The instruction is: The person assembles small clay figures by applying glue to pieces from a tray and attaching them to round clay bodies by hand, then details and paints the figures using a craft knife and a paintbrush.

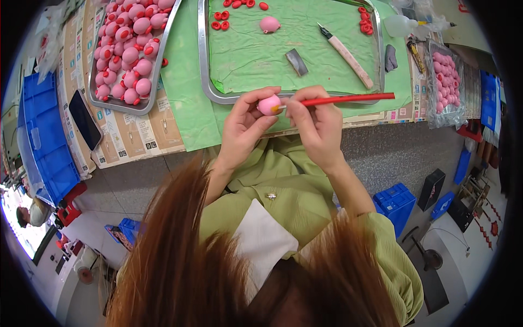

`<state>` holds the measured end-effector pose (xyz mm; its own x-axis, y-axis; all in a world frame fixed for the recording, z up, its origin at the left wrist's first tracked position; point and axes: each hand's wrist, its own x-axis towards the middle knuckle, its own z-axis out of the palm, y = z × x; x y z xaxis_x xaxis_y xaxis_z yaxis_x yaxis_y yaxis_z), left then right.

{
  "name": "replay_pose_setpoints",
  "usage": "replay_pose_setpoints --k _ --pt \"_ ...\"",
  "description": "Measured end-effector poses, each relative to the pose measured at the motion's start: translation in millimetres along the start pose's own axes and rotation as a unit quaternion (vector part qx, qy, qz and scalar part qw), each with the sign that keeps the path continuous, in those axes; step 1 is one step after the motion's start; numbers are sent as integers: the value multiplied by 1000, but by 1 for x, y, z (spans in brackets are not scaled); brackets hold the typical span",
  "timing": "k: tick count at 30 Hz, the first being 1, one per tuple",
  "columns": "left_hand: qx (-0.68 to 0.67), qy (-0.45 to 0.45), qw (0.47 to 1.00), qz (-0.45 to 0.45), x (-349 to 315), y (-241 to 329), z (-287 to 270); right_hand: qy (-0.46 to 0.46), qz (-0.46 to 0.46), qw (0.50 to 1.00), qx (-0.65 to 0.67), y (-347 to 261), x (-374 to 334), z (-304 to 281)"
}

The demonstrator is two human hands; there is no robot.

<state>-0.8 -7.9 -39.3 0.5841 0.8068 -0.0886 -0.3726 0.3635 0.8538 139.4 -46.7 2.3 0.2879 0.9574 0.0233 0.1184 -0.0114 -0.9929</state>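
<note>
My left hand (239, 126) pinches a small pink ball (267, 103) at the near edge of the metal tray (234, 100). My right hand (320, 126) grips a red-handled brush (354, 99), its tip against the ball beside an orange-yellow spot. Inside the green-lined tray, beyond my hands, lie another pink ball (269, 24), a grey block (296, 62) and a craft knife (345, 57) with a pale handle. Small red rings (220, 25) are grouped at the tray's far left, and more red pieces (365, 22) at its far right.
A tray (143, 109) heaped with pink balls bearing red parts stands at the left, near a phone (85, 120). At the right are a bag of pink pieces (447, 82), a grey cloth (390, 58) and a squeeze bottle (400, 25). Blue crates (395, 204) stand below.
</note>
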Motion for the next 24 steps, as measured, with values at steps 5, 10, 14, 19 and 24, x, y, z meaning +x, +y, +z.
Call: replay_pose_setpoints --k 5,10,14,19,24 --pt "-9 -1 1000 -9 0 1 -1 3 -28 1000 13 -7 4 5" --pt "-2 -2 1000 -3 0 3 1 6 38 997 -66 1 9 1" --pt "-21 1 1000 -4 3 2 0 13 -15 999 -33 -1 9 3" --pt "-20 2 1000 -7 3 3 -1 -3 -41 999 -35 -3 6 4" --pt "-16 0 1000 -9 0 5 -2 6 -20 999 -32 -1 2 5"
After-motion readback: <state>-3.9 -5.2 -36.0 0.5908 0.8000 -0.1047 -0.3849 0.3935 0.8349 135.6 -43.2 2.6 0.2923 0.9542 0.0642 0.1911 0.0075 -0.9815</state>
